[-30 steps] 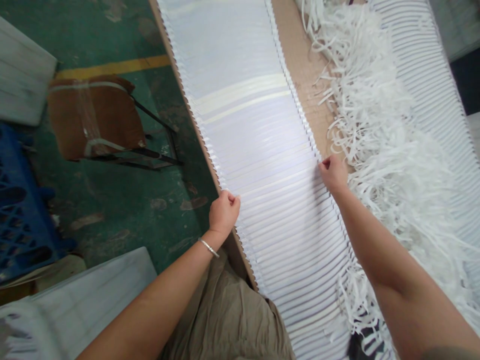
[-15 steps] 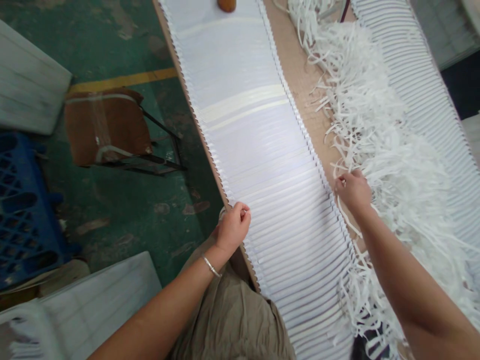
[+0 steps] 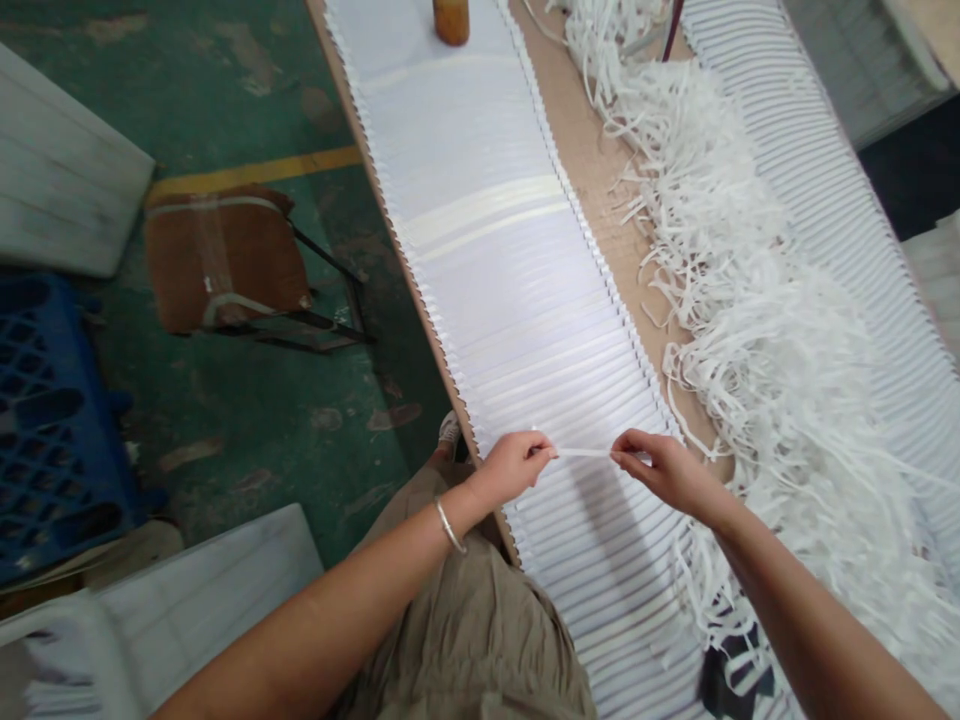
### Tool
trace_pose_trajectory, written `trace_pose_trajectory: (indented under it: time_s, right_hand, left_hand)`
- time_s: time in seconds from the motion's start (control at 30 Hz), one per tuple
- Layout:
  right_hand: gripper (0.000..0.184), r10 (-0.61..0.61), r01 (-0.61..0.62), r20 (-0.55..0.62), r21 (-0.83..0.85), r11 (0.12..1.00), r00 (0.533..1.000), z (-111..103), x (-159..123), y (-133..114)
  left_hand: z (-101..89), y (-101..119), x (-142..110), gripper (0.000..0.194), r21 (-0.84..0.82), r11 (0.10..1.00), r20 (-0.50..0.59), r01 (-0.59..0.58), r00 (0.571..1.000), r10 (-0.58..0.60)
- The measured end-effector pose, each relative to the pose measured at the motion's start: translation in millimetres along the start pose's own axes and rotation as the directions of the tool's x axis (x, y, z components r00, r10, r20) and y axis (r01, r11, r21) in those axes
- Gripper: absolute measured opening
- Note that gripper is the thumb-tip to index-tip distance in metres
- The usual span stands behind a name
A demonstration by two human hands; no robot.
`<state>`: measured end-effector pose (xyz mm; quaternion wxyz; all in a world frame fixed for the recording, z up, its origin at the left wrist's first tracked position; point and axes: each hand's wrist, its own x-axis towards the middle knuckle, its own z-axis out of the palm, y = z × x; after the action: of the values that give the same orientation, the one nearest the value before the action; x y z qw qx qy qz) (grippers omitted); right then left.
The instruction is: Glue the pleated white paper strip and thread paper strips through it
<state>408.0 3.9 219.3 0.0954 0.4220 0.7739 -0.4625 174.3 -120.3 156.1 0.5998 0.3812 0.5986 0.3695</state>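
A short white strip (image 3: 585, 453) is stretched between my two hands, above a long row of overlapping white pieces (image 3: 517, 290) laid along the table. My left hand (image 3: 517, 465), with a bangle on its wrist, pinches one end of the strip near the row's left edge. The other end is pinched in the fingers of my right hand (image 3: 664, 470), over the row's right side. To the right of that hand lies a large heap of loose white strips (image 3: 810, 370).
A brown bottle-like object (image 3: 451, 20) stands on the row's far end. Another row of white pieces (image 3: 795, 120) runs beyond the heap. On the floor at left are a brown padded stool (image 3: 229, 260) and a blue plastic crate or pallet (image 3: 56, 410). A black object (image 3: 735, 675) lies at lower right.
My right hand has come left from beside the heap, and my left hand has moved right over the row. A white strip now spans between them.
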Motion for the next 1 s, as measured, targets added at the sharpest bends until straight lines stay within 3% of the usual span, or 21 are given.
trace_pose_trajectory:
  time_s: [0.17, 0.37, 0.57, 0.7, 1.0]
  right_hand:
    - [0.033, -0.002, 0.005, -0.080, 0.038, 0.999, 0.997, -12, 30, 27]
    - [0.038, 0.027, -0.027, -0.149, -0.001, 1.000, 0.989, -26, 74, 42]
    - [0.039, 0.116, -0.123, -0.266, -0.011, 0.992, 0.957, -52, 107, 49]
    - [0.040, 0.097, -0.109, -0.360, -0.012, 0.994, 0.928, -69, 129, 59]
    - [0.027, 0.155, -0.134, -0.499, 0.078, 0.988, 0.853, -82, 167, 70]
  left_hand:
    - [-50.4, -25, -10, 0.019, 0.000, 0.988, -0.150, 0.154, 0.977, -0.152]
    - [-80.8, -35, -3, 0.019, -0.032, 0.983, -0.337, 0.178, 0.925, -0.178]
    - [-92.2, -47, 18, 0.016, 0.026, 0.981, -0.492, 0.192, 0.857, -0.155]
    - [-93.7, -52, 34, 0.016, 0.123, 0.969, -0.598, 0.214, 0.795, -0.100]
    - [-91.5, -55, 52, 0.012, 0.231, 0.938, -0.627, 0.258, 0.776, -0.059]
